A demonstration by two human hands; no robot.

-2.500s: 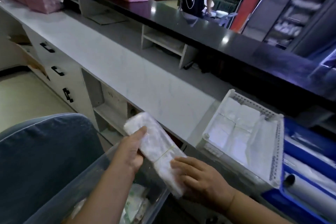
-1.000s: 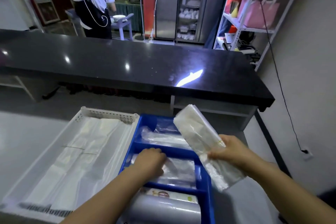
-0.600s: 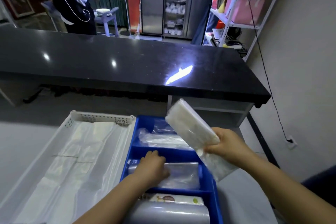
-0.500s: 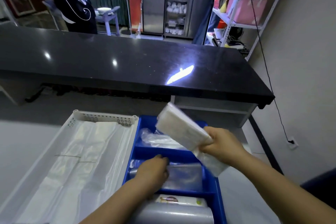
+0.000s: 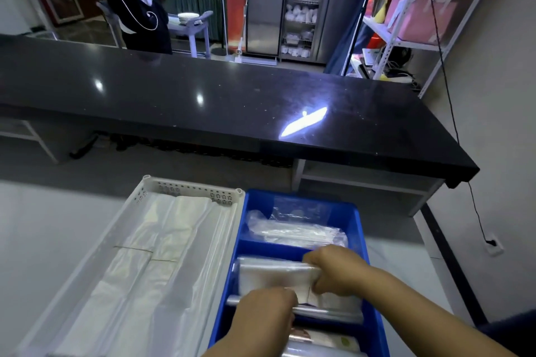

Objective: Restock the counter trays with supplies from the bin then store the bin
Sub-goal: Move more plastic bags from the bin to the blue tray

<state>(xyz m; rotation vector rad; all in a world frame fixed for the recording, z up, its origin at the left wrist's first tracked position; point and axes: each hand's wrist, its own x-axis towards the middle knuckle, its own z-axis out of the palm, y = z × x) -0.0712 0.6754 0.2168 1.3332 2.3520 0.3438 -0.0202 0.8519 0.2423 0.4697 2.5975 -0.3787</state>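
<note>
Bag packet point(image 5: 272, 277) in blue tray's point(image 5: 230, 284) middle compartment, right hand point(image 5: 333, 272) clenched around it; left hand point(image 5: 265, 314): grasp unclear

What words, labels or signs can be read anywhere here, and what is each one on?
"茶" (likely, blurred): yellow character on the tall red banner beyond the black counter; the rest is illegible.
Too blurred to read: label of the pale printed packet at the near end of the blue plastic tray.
Nothing else.

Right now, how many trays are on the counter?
2: white tray on the left, blue tray beside it on the right, where the right hand grips a packet. Others may lie off-frame.
</note>
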